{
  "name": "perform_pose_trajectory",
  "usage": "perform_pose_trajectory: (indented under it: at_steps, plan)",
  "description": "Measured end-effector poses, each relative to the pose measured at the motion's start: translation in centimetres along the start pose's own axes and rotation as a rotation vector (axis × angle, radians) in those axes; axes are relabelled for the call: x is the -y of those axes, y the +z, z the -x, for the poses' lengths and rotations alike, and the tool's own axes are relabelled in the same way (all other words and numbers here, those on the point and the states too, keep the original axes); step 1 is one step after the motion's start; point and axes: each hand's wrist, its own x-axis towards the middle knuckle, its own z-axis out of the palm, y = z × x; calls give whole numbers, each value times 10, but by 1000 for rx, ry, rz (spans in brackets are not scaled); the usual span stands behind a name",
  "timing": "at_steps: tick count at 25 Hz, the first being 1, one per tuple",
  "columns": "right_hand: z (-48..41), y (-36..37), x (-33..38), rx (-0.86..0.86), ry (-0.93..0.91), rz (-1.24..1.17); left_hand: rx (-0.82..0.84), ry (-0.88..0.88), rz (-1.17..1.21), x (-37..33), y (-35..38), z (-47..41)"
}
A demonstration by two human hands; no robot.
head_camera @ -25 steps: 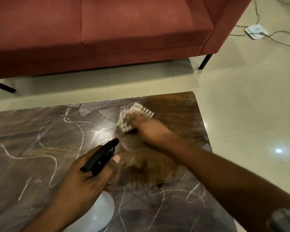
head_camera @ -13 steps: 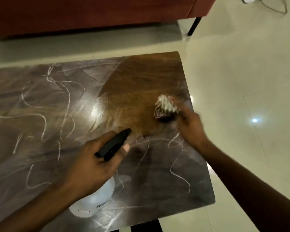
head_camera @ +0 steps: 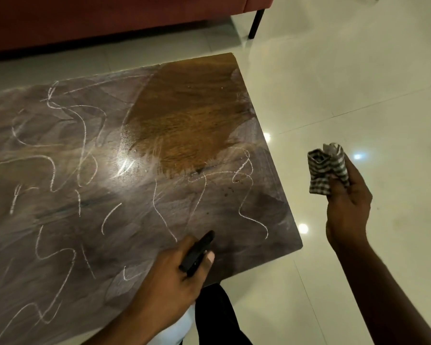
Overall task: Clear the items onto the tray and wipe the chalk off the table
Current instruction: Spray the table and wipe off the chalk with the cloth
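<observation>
The dark wooden table [head_camera: 60, 170] is covered in white chalk scribbles [head_camera: 85, 135], apart from a wet brown wiped patch [head_camera: 184, 125] at its far right corner. My left hand [head_camera: 169, 277] grips a spray bottle by its black trigger head [head_camera: 197, 252] above the table's near right edge; the white bottle body [head_camera: 182, 327] is mostly hidden under my wrist. My right hand [head_camera: 346, 205] is off the table, over the floor to its right, and holds a crumpled grey-and-white checked cloth [head_camera: 326, 168]. No tray is in view.
A red sofa [head_camera: 110, 18] on black legs [head_camera: 255, 23] stands beyond the table. Glossy pale floor tiles [head_camera: 358, 83] lie to the right. A dark trouser leg [head_camera: 217, 317] shows below the table's near corner.
My right hand wiped from the far corner toward the right edge, then lifted the cloth off the table over the floor. My left hand with the bottle drew back toward the near edge.
</observation>
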Motion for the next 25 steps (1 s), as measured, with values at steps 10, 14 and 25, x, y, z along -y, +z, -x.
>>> perform_pose_trajectory:
  at_steps: [10,14,25]
  plan:
    - [60,-7,-9,-17,25,-19,39,103,-243,41,3,68]
    - [61,1,-7,44,30,-18,-77,-51,-164,52,1,77]
    - [1,47,0,83,-49,181,-238,-66,6,-4,-47,0]
